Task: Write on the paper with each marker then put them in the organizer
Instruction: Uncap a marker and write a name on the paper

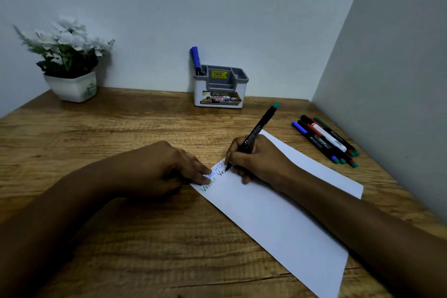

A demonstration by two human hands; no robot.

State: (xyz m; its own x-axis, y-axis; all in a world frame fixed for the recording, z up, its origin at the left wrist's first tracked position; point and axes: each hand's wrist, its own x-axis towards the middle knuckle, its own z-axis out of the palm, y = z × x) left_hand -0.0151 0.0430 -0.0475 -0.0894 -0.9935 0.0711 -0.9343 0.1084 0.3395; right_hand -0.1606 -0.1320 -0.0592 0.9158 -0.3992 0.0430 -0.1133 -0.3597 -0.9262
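Note:
A white sheet of paper (278, 213) lies slanted on the wooden desk, with blue, green and dark handwriting near its upper left corner. My right hand (256, 159) holds a black marker (257, 133) with a teal end, its tip touching the paper by the writing. My left hand (169, 167) rests flat, its fingertips pressing down the paper's corner. A grey and white organizer (221, 94) stands at the back against the wall; a blue marker (196, 59) stands in its left compartment. Several more markers (325, 140) lie in a bunch at the right.
A white pot of white flowers (69, 63) stands at the back left corner. A wall runs close along the right side, right behind the loose markers. The wooden desk (108, 133) stretches out to the left of the paper.

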